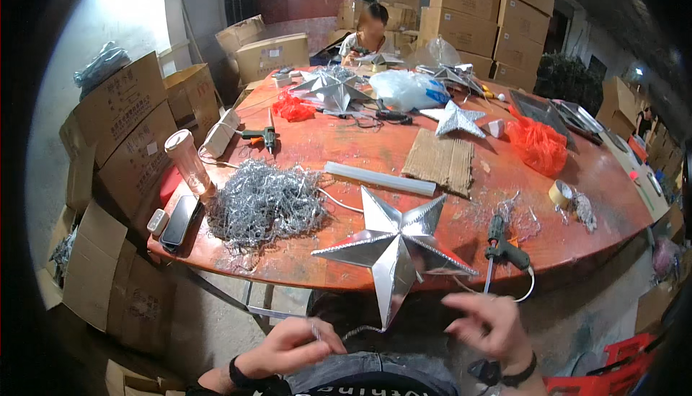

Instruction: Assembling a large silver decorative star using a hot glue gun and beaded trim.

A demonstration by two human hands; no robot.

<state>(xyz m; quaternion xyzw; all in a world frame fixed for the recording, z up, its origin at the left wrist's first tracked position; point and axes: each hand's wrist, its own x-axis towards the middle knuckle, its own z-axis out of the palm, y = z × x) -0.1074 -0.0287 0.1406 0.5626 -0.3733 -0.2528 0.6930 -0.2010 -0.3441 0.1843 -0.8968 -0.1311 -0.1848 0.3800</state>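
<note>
A large silver five-pointed star (400,237) lies at the table's near edge, its lowest point jutting out over my lap. Thin silver trim (364,330) runs from that tip to my left hand (299,345), whose fingers are closed on the strand. My right hand (494,327) is raised right of the tip, thumb and forefinger apart, holding nothing visible. Just beyond it, a dark green glue gun (499,241) rests on the table with its white cord hanging over the edge. A heap of tangled silver tinsel (267,205) sits left of the star.
On the red table (360,143) are clear glue sticks (380,178), cardboard (440,159), tape (560,193), a phone (180,221), a bottle (189,159), another glue gun (267,135), red bags (537,143) and more stars (455,120). A person (369,35) sits opposite. Cartons (461,32) stand around.
</note>
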